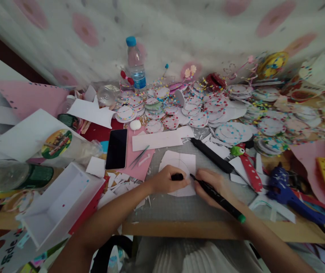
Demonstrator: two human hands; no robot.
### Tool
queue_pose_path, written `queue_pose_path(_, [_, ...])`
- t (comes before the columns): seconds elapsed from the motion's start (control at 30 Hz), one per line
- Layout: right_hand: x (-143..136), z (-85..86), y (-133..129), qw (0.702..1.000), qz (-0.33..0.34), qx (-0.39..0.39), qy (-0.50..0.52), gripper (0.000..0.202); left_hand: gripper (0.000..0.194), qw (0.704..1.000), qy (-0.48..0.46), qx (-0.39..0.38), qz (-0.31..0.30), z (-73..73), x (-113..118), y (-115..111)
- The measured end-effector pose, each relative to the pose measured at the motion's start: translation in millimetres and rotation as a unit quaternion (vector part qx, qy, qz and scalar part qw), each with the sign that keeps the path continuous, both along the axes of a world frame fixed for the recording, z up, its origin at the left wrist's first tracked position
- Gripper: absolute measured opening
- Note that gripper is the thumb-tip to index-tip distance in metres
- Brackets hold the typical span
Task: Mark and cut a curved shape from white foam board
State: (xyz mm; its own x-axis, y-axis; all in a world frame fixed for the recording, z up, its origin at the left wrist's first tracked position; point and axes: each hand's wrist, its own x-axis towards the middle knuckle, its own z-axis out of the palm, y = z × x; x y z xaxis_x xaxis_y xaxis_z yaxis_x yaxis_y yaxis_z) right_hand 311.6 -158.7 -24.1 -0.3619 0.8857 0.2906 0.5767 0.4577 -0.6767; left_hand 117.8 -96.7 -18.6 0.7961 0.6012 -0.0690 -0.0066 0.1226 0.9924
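The right hand (pixel 210 185) is curled round a black marker (pixel 222 201) in a writing grip; the left hand (pixel 166 180), fingers bent, grips a small black cap-like piece (pixel 177 177); the white sheet (pixel 187 160), bearing a faint curved line, lies beneath and between the hands, extending beyond them; the marker's long axis slants from its tip, just beside the left fingertips, to its green end near the right forearm; the right hand lies over the sheet's right edge, the left more fully upon it; whether the tip touches the paper cannot be told; beyond the right hand lies a long black tool (pixel 212 155); beyond the left, tweezers (pixel 139 156) and a phone (pixel 117 149); farthest, decorated discs (pixel 233 132) crowd the desk (pixel 196 230).
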Motion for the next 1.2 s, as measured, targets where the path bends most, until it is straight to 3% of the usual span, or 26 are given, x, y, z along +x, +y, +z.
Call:
queue_pose_path(0.17, [2.3, -7.8, -9.9, 0.998, -0.053, -0.025, 0.012, 0.012, 0.044, 0.98, -0.104, -0.119, 0.117, -4.6, -2.0, 10.1])
queue_pose_path(0.3, [-1.0, -6.1, 3.0, 0.997, -0.075, -0.026, 0.001, 0.006, 0.048, 0.951, -0.171, -0.171, 0.193, -0.3, -11.6, 21.6])
queue_pose_path(0.47, [-5.8, -2.8, 22.5, 0.999, -0.05, -0.012, -0.012, 0.002, 0.046, 0.937, -0.18, -0.195, 0.226, 1.0, -15.7, 28.9])
queue_pose_path(0.77, [-1.1, 2.0, 18.0, 0.999, -0.019, 0.014, -0.031, 0.007, 0.048, 0.96, -0.114, -0.109, 0.229, -15.1, 1.0, 13.6])
queue_pose_path(1.2, [-9.8, -2.6, -20.6, 0.999, -0.031, 0.0, -0.009, 0.014, 0.044, 0.951, -0.102, -0.063, 0.284, -20.8, 5.9, 10.1])
